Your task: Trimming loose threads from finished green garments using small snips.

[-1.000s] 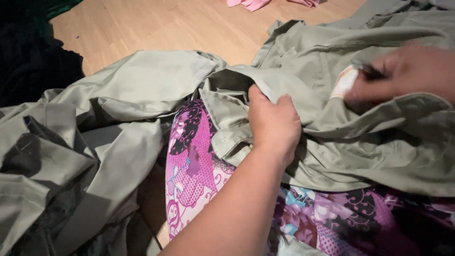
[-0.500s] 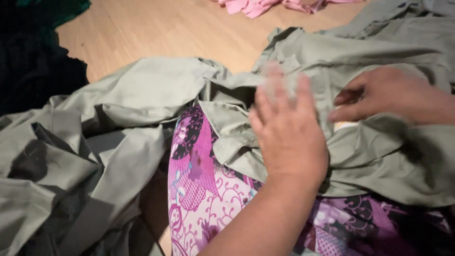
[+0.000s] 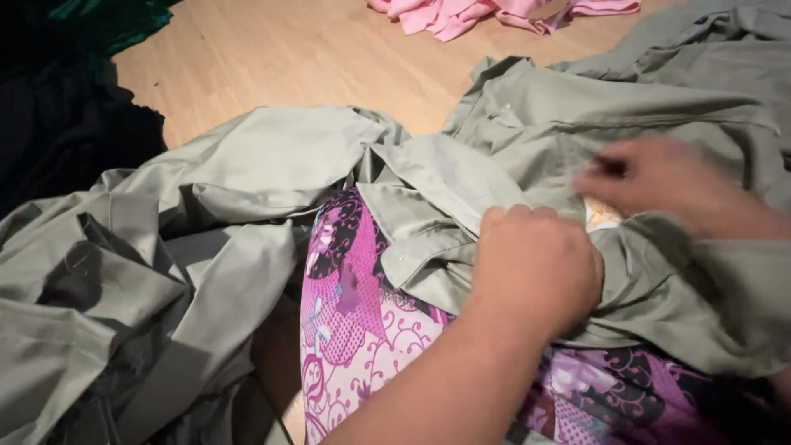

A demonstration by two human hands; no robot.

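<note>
Wooden floor (image 3: 313,58) behind; left hand (image 3: 535,268) clenches the grey-green garment (image 3: 511,115); right hand (image 3: 667,185) blurred, grip unclear.

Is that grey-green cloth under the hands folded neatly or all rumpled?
Rumpled. The grey-green cloth lies in loose creases and bunched folds across the lap and wooden floor, with the left hand pressing on one crumpled part.
</note>
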